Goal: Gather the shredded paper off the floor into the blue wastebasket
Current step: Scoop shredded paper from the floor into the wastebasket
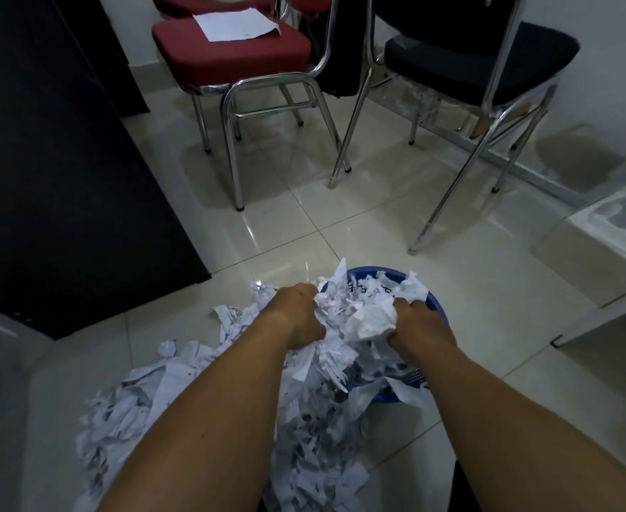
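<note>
The shredded paper (200,397) is lying mostly on the floor (341,234), spreading from about six to nine o'clock of the blue wastebasket (435,303) and lapping against its near wall. A bulky armful of it is sitting over the basket mouth, between the two hands.

The likely trouble is spillage. The basket is looking heaped, with strips draping over its rim at five and ten o'clock, so pressing more in may be pushing loose strips back out. The basket also looks light, and a sideways shove from either hand could be tipping or sliding it on the glossy tiles. Thin strips are trailing from the underside of the armful, and these could be dropping as the grip loosens.

The paper is showing as white with grey print. It is a mix of narrow cut strips, torn wider pieces and a few crumpled balls, tangled rather than stacked.

The left hand (298,312) is gripping the armful at its nine o'clock side, fingers buried in strips. The right hand (417,319) is clutching a crumpled wad at three o'clock, fingers curled in.

Further out, a red chair (230,49) carrying a flat sheet (235,25) is standing at eleven o'clock, a black chair (481,57) at one o'clock, and a dark cabinet (64,160) at nine to ten o'clock.
</note>
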